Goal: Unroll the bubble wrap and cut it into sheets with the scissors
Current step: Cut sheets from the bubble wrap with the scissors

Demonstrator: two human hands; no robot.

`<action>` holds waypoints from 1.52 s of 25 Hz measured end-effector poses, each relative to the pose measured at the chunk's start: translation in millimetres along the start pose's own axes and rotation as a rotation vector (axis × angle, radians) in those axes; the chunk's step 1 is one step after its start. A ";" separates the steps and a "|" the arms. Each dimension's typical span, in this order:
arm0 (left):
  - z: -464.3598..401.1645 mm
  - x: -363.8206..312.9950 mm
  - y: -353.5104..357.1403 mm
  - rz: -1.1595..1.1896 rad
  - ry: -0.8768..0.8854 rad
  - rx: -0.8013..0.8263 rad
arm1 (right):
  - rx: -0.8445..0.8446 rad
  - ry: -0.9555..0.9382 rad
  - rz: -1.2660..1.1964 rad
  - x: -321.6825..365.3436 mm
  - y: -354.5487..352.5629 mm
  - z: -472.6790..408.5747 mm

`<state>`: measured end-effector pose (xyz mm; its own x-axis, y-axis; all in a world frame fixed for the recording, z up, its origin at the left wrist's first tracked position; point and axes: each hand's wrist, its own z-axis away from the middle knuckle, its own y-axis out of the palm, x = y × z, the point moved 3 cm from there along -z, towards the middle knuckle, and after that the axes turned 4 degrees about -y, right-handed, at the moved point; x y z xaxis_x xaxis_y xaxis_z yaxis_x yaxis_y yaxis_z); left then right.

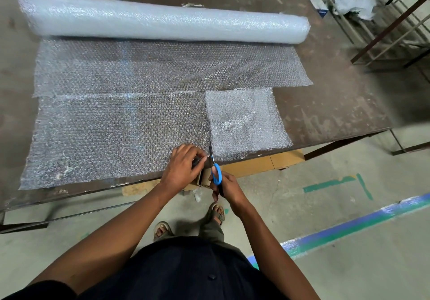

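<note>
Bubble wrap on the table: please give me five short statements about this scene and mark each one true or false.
1. The right hand holds scissors with blue handles. True.
2. The roll lies at the near edge of the table. False: it lies at the far side, and the unrolled wrap reaches toward the person.
3. The left hand rests on the wrap beside the scissor blades. True.
4. The scissors lie unused on the floor. False: their blades are at the wrap's near edge.
5. A smaller, whiter-looking piece lies right of the blades. True.
</note>
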<state>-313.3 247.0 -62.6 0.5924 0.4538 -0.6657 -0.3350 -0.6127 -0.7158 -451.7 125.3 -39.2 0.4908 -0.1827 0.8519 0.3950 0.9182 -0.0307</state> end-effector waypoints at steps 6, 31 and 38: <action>0.1 0.0 -0.3 0.006 -0.017 0.016 | -0.043 0.030 0.067 18.6 -0.3 -6.5; -1.3 1.6 0.1 0.032 -0.050 0.043 | -0.062 0.077 0.138 44.8 0.5 -29.8; -0.8 -1.2 -2.8 0.020 -0.047 0.047 | -0.051 0.075 0.129 47.2 0.2 -43.3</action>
<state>-312.5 247.7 -59.6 0.5508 0.4722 -0.6883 -0.3809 -0.5915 -0.7106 -394.7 101.6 -21.6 0.5958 -0.0915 0.7979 0.3627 0.9170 -0.1657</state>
